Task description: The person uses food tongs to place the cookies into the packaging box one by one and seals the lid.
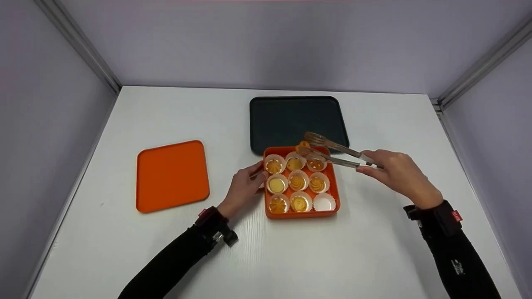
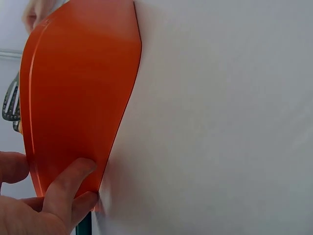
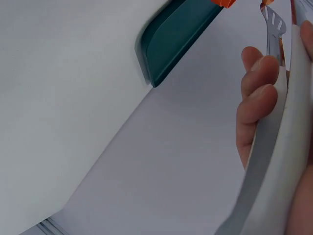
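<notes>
An orange open box [image 1: 301, 213] holds several small pleated paper cups, most with a yellow-orange piece inside; the front-right paper cup [image 1: 324, 202] shows its white bottom. My left hand [image 1: 245, 185] holds the box's left wall, its bent fingertips [image 2: 80, 169] against the orange side in the left wrist view. My right hand [image 1: 390, 172] grips metal tongs [image 1: 341, 148] with pale handles, its fingers curled round them in the right wrist view. Between the tongs' slotted ends, over the box's back edge, is a small orange piece [image 1: 304, 144].
Behind the box lies a dark green tray [image 1: 291, 120], its near edge partly hidden by the box and tongs. A flat orange tray [image 1: 172, 176] rests on the white table [image 1: 232, 270] at the left. Grey-white walls [image 1: 270, 45] stand at the back and both sides.
</notes>
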Tool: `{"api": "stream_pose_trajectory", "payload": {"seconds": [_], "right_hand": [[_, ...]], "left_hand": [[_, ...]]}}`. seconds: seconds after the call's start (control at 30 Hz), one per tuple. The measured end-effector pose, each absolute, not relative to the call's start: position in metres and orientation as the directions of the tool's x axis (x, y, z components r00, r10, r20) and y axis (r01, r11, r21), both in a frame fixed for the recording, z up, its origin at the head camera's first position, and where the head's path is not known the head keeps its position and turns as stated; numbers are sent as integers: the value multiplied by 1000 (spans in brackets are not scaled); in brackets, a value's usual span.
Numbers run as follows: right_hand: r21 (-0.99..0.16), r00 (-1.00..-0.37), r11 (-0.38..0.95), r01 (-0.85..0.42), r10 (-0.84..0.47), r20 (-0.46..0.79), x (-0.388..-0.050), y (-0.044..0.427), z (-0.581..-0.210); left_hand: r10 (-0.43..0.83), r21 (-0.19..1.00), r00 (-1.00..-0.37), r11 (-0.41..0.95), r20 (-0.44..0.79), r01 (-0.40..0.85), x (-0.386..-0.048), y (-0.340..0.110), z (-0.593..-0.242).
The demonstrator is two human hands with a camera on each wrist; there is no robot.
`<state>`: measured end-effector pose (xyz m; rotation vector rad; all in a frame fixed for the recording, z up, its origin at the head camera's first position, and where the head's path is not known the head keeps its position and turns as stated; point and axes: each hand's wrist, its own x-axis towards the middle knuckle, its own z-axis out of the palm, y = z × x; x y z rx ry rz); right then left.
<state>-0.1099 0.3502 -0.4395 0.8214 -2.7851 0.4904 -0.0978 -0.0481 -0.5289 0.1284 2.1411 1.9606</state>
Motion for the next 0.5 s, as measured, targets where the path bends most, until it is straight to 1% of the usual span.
{"api": "stream_pose_trajectory", "payload": {"seconds": [0.2,0.5], "right_hand": [[-280,-828,779,-560,-516,219,-100,351,-434],[-265,-834,792,-549,-540,114,-86,352,-418]], "left_hand": [[204,993,-975,102,-83,-63,-95,-52,-530],[188,991,-976,93,-110,-94,-96,-55,-530]]}}
